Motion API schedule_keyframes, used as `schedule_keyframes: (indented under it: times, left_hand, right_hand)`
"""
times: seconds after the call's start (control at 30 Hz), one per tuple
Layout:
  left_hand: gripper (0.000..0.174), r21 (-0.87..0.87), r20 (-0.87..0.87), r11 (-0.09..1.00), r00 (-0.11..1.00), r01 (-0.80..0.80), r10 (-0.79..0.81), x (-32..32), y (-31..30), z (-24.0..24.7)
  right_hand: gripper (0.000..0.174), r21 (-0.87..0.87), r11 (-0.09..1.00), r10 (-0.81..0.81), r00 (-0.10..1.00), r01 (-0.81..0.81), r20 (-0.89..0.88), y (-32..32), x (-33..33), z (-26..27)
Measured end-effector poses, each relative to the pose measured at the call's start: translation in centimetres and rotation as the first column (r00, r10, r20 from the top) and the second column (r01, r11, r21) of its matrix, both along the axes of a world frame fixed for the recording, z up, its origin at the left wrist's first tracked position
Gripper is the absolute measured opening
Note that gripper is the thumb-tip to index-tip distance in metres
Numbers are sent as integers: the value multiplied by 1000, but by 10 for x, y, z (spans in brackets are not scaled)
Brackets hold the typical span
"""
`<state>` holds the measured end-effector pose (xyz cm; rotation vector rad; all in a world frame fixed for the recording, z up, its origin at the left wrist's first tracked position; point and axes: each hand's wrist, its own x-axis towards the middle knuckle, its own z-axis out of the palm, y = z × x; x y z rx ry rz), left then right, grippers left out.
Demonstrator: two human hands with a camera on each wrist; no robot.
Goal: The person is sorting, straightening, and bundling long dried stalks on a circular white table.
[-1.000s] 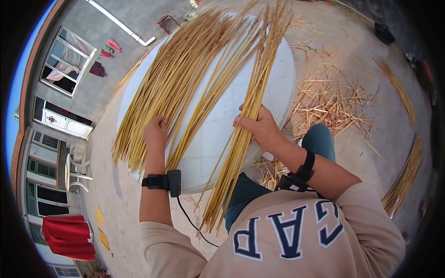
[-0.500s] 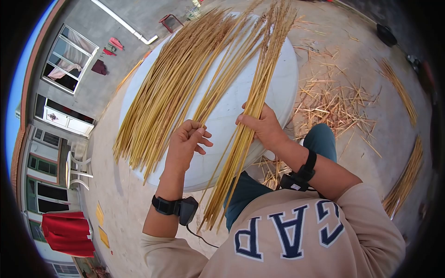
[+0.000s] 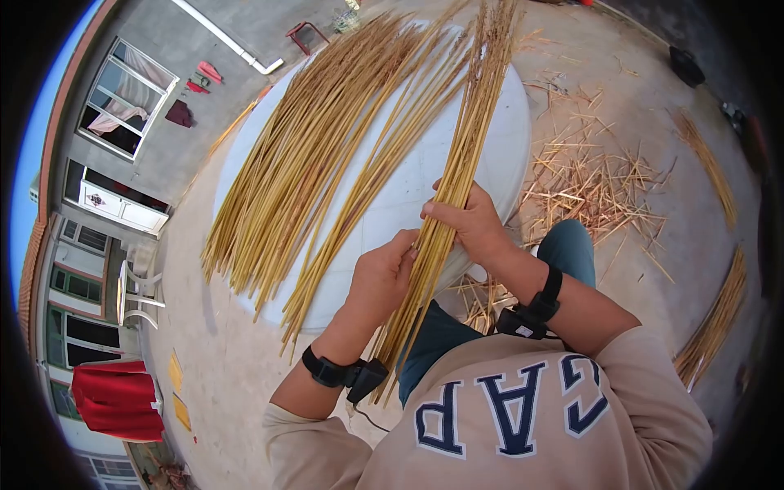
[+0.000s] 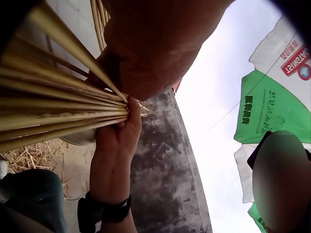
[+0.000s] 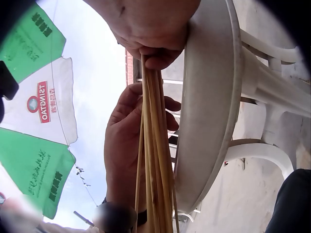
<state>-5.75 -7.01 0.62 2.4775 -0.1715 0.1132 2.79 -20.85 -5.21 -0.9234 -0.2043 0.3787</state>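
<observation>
In the head view my right hand (image 3: 474, 224) grips a bundle of long straw-coloured stalks (image 3: 459, 171), thumb across its front. My left hand (image 3: 382, 273) is at the left side of the same bundle just below, with fingers bent against the stalks. The right wrist view shows the left hand (image 5: 127, 141) behind the stalks (image 5: 156, 160), its fingertips showing past both sides; whether it pinches any stalk is unclear. A wide spread of stalks (image 3: 302, 163) lies on the white round table (image 3: 498, 155), and a thinner group (image 3: 371, 180) lies between it and the held bundle.
Broken straw (image 3: 592, 188) litters the ground right of the table. Two stalk bundles (image 3: 706, 167) (image 3: 714, 318) lie at the far right. A white chair (image 3: 140, 296) stands at left, and a knee (image 3: 567, 245) is beside the table's near edge.
My left hand has moved right, from the stalks on the table to the held bundle. The thinner group's lower ends lie apart from the wide spread. My right hand keeps its grip.
</observation>
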Motion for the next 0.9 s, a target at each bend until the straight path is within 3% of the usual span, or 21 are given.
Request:
schedule_keyframes:
  times: [0.13, 0.2, 0.23, 0.3, 0.33, 0.4, 0.43, 0.53, 0.63, 0.83, 0.87, 0.9]
  left_hand:
    - [19, -78, -116, 995, 991, 63, -72, 6, 15, 9]
    - [20, -65, -5, 997, 999, -34, 34, 18, 32, 15]
    - [25, -4, -5, 991, 991, -133, 133, 25, 41, 22]
    - [39, 275, 280, 951, 958, -141, 61, 43, 79, 15]
    - [39, 276, 282, 951, 958, -141, 60, 52, 99, 6]
    - [60, 442, 269, 859, 952, -260, 150, 68, 134, -11]
    - [66, 512, 178, 816, 963, -266, 203, 71, 141, -14]
    - [62, 540, 113, 821, 983, -186, 148, 75, 148, -29]
    - [54, 402, 111, 914, 994, -63, 20, 69, 134, -29]
    - [38, 222, 96, 974, 994, 36, -58, 53, 126, -17]
    - [38, 222, 93, 974, 994, 36, -58, 54, 129, -17]
    - [36, 205, 202, 975, 979, -81, 38, 54, 133, -16]
  right_hand:
    - [33, -36, 999, -2, 1000, 2, -6, 1, -1, 0]
    - [33, -46, 999, -10, 1000, 9, -2, 2, -1, 0]
    - [34, -55, 998, -16, 1000, 16, 1, 3, -1, 0]
    - [34, -60, 998, -14, 1000, 14, -3, 2, 0, 1]
    - [34, -66, 998, -12, 1000, 11, -6, 2, 0, 1]
    - [33, -84, 996, 3, 1000, -3, -1, 0, 0, 4]
    - [33, -103, 994, 18, 1000, -18, 0, 0, 0, 5]
    - [33, -87, 996, 26, 1000, -27, -16, 0, 0, 6]
    - [34, -64, 997, 44, 999, -45, -16, -2, 0, 8]
    - [35, -81, 997, 16, 1000, -14, 22, 1, 1, 3]
    - [35, -81, 997, 17, 1000, -15, 20, 0, 1, 4]
    - [35, -77, 997, 30, 1000, -30, 8, -1, 0, 7]
